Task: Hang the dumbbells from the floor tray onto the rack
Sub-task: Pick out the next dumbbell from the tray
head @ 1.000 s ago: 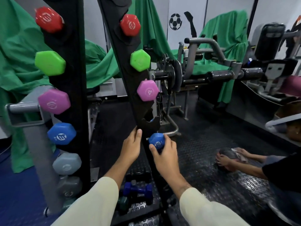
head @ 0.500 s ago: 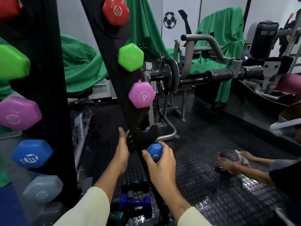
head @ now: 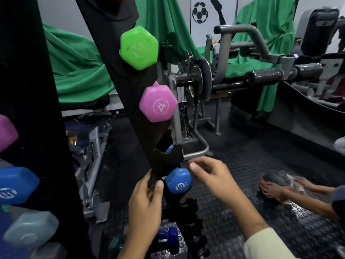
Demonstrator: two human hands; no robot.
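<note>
Blue dumbbell (head: 178, 181) hangs on black rack (head: 119, 75).

Pink dumbbell (head: 158, 104) end: "4", "DUMBBELL" around it; rest of ring txt illegible.

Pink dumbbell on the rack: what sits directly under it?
Under the pink dumbbell is an unfilled black hook, then the blue dumbbell. The rack upright hides their handles.
</note>
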